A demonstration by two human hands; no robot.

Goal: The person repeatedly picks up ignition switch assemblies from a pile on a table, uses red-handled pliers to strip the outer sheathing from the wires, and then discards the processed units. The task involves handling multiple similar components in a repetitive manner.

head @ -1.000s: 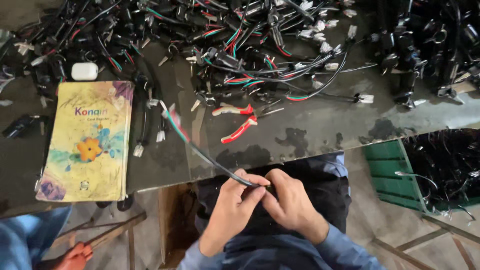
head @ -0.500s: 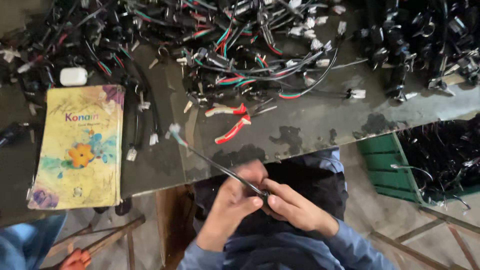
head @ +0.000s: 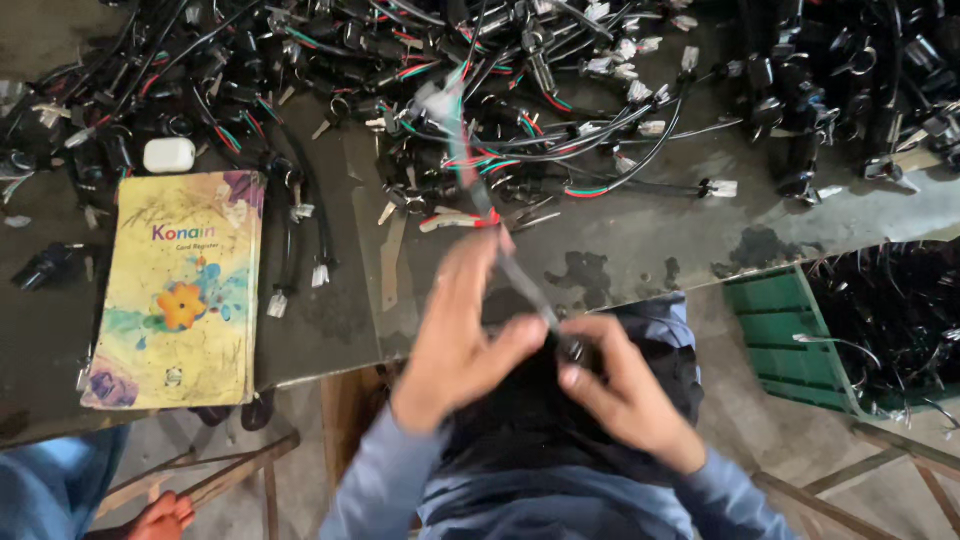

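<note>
Cluttered bench (head: pixel 650 250); both hands, left (head: pixel 465 340) and right (head: pixel 625 395), pinch a cable (head: pixel 525 285); it may snag the wire pile (head: pixel 520 110).

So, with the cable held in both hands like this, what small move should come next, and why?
Probably steady the cable before anything else. Both hands, left hand and right hand, pinch its near end, while its far end with the connector is blurred above the pile of wires.
</note>
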